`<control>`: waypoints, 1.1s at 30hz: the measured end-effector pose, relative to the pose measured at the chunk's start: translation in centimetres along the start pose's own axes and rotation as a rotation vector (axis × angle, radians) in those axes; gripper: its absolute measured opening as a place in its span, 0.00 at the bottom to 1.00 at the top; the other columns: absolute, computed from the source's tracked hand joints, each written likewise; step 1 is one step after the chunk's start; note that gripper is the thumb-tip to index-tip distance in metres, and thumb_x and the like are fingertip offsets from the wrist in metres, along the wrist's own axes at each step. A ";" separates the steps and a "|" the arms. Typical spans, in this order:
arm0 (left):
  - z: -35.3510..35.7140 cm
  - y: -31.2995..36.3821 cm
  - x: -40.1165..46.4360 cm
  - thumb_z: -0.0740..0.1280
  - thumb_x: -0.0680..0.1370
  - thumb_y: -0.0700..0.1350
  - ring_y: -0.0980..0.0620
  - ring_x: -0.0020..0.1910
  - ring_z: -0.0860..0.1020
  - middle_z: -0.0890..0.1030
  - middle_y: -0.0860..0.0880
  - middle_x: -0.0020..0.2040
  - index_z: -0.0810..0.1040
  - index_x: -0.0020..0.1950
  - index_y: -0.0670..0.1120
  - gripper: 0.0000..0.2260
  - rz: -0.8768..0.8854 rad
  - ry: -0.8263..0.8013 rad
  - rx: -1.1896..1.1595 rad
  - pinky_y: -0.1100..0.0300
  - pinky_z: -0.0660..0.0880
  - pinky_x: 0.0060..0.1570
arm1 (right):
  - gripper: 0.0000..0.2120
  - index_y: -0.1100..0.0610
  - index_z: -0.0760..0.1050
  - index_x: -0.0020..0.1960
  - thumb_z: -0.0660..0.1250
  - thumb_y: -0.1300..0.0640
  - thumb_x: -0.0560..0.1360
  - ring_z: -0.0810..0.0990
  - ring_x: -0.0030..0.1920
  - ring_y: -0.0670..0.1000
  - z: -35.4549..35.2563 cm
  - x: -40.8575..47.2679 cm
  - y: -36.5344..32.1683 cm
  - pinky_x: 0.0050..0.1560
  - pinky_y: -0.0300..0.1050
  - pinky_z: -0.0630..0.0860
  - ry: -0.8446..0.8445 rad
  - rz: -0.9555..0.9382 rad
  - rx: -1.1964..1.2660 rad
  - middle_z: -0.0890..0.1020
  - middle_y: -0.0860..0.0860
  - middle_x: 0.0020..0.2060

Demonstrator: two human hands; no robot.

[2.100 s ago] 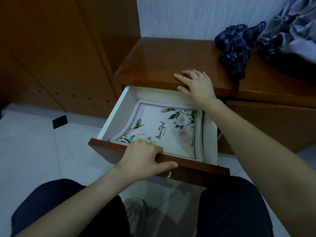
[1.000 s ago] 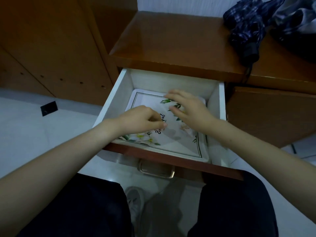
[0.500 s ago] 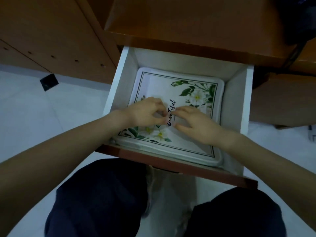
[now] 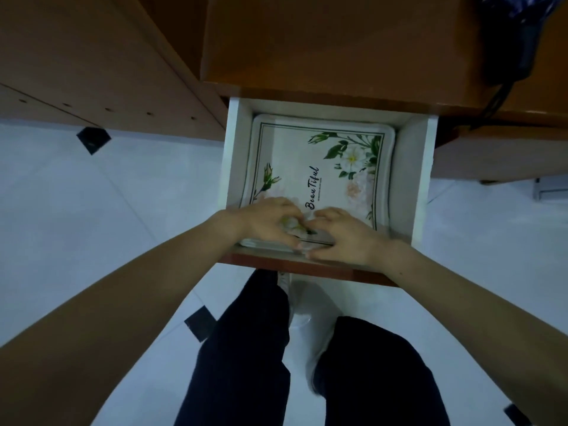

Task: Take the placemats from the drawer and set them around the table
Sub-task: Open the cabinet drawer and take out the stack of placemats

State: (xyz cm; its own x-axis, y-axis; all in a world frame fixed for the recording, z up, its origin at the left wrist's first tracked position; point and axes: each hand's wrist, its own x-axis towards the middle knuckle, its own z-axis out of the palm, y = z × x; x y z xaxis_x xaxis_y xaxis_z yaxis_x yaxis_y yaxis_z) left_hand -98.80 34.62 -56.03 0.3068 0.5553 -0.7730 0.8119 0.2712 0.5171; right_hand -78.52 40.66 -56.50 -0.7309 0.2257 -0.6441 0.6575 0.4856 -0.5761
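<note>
White-tiled floor below an open drawer [image 4: 424,179]: both hands, left hand [image 4: 270,222] and right hand [image 4: 338,238], have slid from mid-stack to the placemats [image 4: 322,167], fingers curling around the near edge, ready for lifting.

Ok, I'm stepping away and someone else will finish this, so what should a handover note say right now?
Left hand: fingers curled at the near edge of the placemat stack, lifting it.
Right hand: fingers on the same edge beside it.
Drawer: pulled open, the stack lying flat inside.
Done: drawer opened, stack reached.
Left: lift the placemats out and set them around the table, which is not in view.
</note>
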 end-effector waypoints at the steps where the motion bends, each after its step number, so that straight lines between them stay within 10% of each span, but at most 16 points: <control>1: 0.2 -0.1 -0.1 0.69 0.72 0.62 0.51 0.74 0.54 0.58 0.51 0.76 0.62 0.73 0.58 0.33 -0.007 -0.026 0.000 0.56 0.52 0.71 | 0.35 0.48 0.63 0.74 0.68 0.39 0.72 0.56 0.74 0.55 0.0 0.1 -0.2 0.73 0.47 0.54 0.015 0.004 -0.015 0.62 0.55 0.74; 7: 1.1 -1.6 -0.5 0.68 0.73 0.60 0.51 0.67 0.67 0.68 0.53 0.70 0.68 0.71 0.53 0.29 0.068 0.158 0.131 0.60 0.65 0.60 | 0.27 0.50 0.67 0.72 0.65 0.43 0.76 0.61 0.72 0.58 0.9 0.6 0.0 0.72 0.48 0.56 0.047 0.024 -0.027 0.67 0.56 0.72; 12: 1.4 -1.9 -0.9 0.58 0.81 0.56 0.53 0.44 0.75 0.79 0.51 0.47 0.77 0.58 0.53 0.13 0.029 0.302 -0.098 0.61 0.66 0.36 | 0.17 0.55 0.78 0.57 0.53 0.48 0.82 0.75 0.49 0.54 -0.4 0.9 -0.4 0.48 0.47 0.68 0.108 0.069 0.150 0.78 0.53 0.44; 20: 1.4 -1.5 -1.1 0.54 0.83 0.53 0.53 0.39 0.71 0.74 0.52 0.41 0.77 0.59 0.49 0.15 -0.026 0.318 -0.054 0.58 0.62 0.35 | 0.27 0.53 0.74 0.58 0.73 0.39 0.66 0.72 0.51 0.51 -0.6 1.9 -0.9 0.51 0.46 0.72 0.035 0.079 -0.054 0.74 0.50 0.50; 33: 2.5 -1.7 -1.9 0.73 0.71 0.55 0.49 0.54 0.75 0.77 0.50 0.57 0.71 0.65 0.50 0.26 -0.006 0.271 -0.030 0.58 0.72 0.52 | 0.13 0.60 0.73 0.55 0.55 0.52 0.82 0.72 0.40 0.54 -1.9 1.8 -1.1 0.40 0.48 0.66 -0.057 0.002 -0.025 0.73 0.53 0.39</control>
State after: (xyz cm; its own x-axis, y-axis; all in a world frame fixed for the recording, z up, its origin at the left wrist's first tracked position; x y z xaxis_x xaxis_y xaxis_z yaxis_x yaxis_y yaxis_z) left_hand -99.49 31.09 -56.33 0.1547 0.7430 -0.6511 0.7967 0.2959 0.5270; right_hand -80.95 42.16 -56.01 -0.7178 0.1783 -0.6730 0.6535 0.5061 -0.5629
